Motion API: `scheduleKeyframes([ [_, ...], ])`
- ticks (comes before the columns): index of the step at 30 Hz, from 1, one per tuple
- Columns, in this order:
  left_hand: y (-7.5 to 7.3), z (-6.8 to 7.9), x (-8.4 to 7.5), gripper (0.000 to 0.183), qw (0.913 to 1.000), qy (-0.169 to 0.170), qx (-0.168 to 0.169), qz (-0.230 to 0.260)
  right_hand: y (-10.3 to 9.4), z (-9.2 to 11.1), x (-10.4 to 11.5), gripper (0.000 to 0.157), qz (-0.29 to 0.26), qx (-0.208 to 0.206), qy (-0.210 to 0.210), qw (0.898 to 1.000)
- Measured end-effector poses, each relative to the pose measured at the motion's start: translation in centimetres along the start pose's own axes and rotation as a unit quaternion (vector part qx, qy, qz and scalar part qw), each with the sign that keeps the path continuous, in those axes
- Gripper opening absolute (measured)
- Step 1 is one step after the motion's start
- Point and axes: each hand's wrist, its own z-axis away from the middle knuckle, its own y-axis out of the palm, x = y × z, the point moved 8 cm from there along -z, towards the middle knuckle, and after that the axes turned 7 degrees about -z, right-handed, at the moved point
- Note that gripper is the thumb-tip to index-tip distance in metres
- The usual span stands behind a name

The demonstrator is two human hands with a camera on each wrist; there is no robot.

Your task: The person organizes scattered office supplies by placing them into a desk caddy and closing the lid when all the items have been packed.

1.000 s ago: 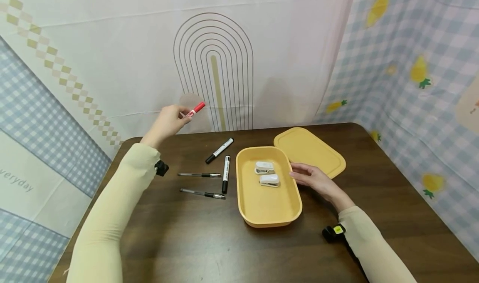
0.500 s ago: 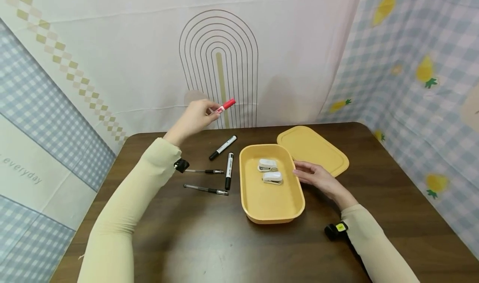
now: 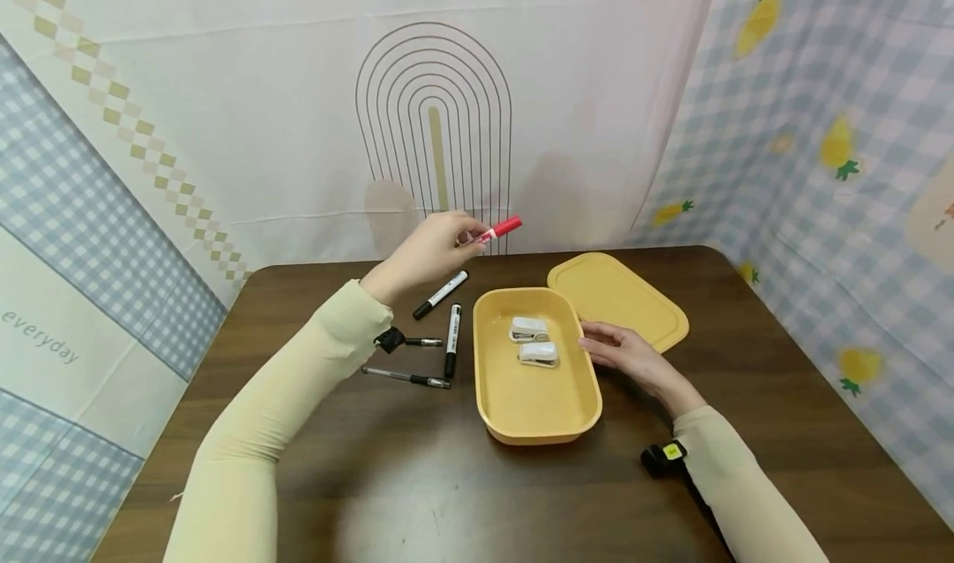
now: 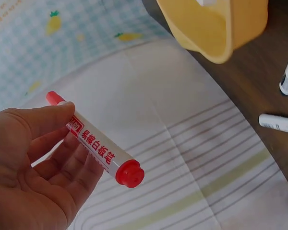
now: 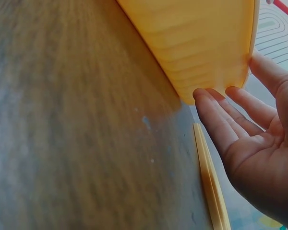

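My left hand [image 3: 436,248] pinches a red-capped whiteboard marker [image 3: 498,231] between thumb and fingers, raised above the table's back edge. In the left wrist view the marker [image 4: 98,144] has a white barrel with red lettering. A yellow rectangular box [image 3: 537,418] stands at mid-table, holding a white stapler [image 3: 528,329] and a second white stapler [image 3: 538,353]. My right hand [image 3: 629,356] rests against the box's right side. In the right wrist view its fairly straight fingertips [image 5: 200,93] touch the box wall [image 5: 201,43], with the thumb at the rim.
Left of the box lie a tilted black-capped marker [image 3: 441,295], an upright-lying black-capped marker [image 3: 453,341], a clear black pen [image 3: 406,377] and another pen [image 3: 425,342], partly hidden by the left wrist camera. The yellow lid [image 3: 619,298] lies behind the box, to the right.
My left hand has moved right with the red marker, from the table's back left toward the box, dipping slightly lately. The right hand stays at the box.
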Motion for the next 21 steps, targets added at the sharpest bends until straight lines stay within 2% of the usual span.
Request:
scheduleKeyframes([
  [14, 3.3, 0.2, -3.6, 0.022, 0.998, 0.055, 0.026, 0.013, 0.1, 0.0, -0.3, 0.063, -0.003, -0.001, 0.0, 1.0],
  [21, 4.2, 0.2, -4.9, 0.023, 0.9967, 0.07, 0.038, 0.009, 0.0, -0.2, -0.2, 0.064, -0.001, -0.004, 0.003, 1.0],
])
